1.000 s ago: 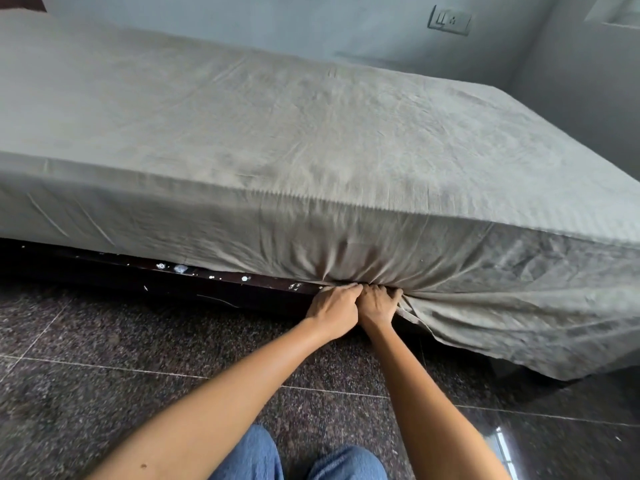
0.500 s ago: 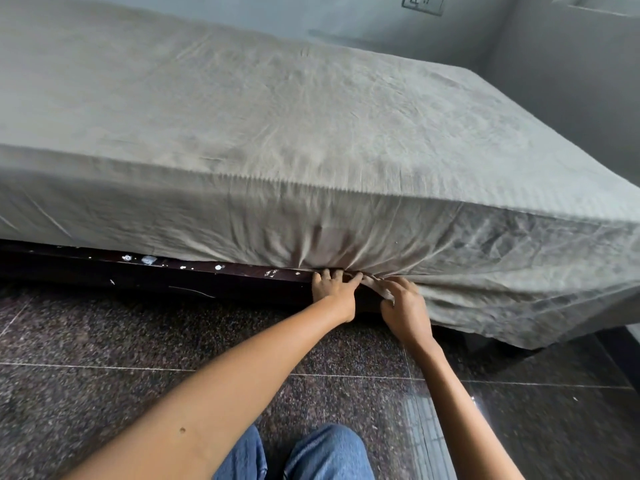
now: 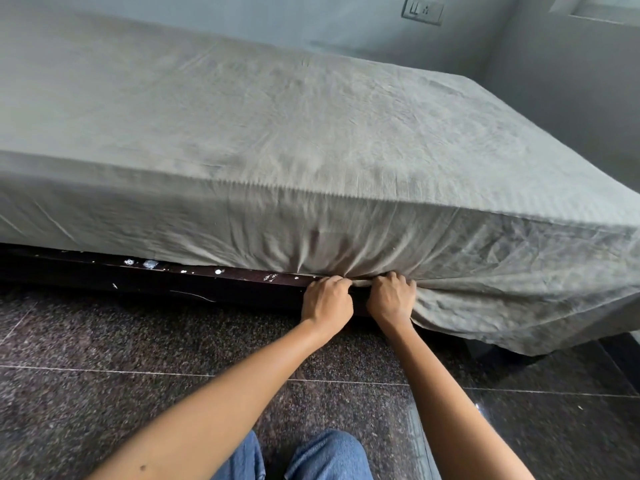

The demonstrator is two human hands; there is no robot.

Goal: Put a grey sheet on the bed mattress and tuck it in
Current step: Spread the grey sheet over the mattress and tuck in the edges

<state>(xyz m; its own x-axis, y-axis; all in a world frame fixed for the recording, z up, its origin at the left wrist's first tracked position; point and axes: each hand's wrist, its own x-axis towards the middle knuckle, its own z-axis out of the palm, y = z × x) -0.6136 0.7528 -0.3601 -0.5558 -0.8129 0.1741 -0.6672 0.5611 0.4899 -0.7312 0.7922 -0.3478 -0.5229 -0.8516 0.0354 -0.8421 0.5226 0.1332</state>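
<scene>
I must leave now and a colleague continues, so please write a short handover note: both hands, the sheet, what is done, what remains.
Left hand: fingers curled on the lower edge of the grey sheet, just above the dark bed frame.
Right hand: close beside it, gripping bunched sheet.
Done: sheet covers the mattress top; near side left of the hands is tucked in.
Left: right of the hands the sheet hangs loose over the frame toward the near corner; tuck it. Far sides cannot be seen.

A home bedroom: sheeted bed, wall switch plate, stone-tiled floor.
</scene>
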